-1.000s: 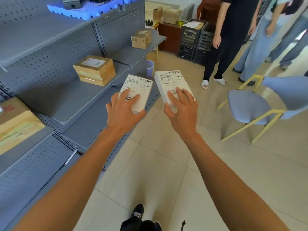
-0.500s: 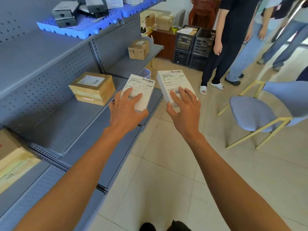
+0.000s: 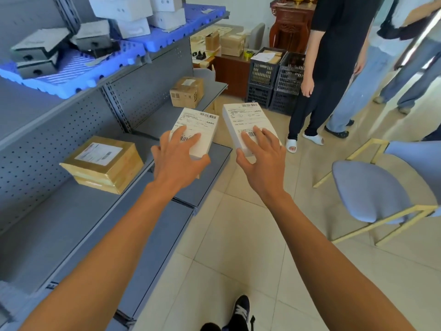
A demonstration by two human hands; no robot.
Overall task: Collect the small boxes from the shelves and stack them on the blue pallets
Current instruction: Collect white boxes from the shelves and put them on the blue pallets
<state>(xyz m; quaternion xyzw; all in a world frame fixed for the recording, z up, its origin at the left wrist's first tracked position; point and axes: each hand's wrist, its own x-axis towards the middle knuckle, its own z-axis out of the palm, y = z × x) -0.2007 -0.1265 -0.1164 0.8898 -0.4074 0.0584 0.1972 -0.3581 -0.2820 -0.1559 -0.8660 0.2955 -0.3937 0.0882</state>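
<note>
My left hand (image 3: 177,161) grips a small white box (image 3: 199,129) with a barcode label, held out over the shelf's front edge. My right hand (image 3: 262,158) grips a second white labelled box (image 3: 245,120) beside it, over the floor. Blue pallets (image 3: 133,50) lie on the top shelf at upper left, carrying several white and grey boxes (image 3: 124,10). A tan taped box (image 3: 102,163) sits on the middle shelf to the left of my left hand. Farther along, a brown carton (image 3: 187,91) stands on the same shelf level.
The grey metal shelving (image 3: 71,223) runs along my left. A blue chair with yellow legs (image 3: 372,192) stands at right. People (image 3: 334,56) stand ahead by black crates (image 3: 274,75). My shoe (image 3: 239,311) is on the tiled floor.
I have walked forward along the shelving with both boxes in hand. The view has tilted up, bringing the blue pallets and their boxes more fully into sight.
</note>
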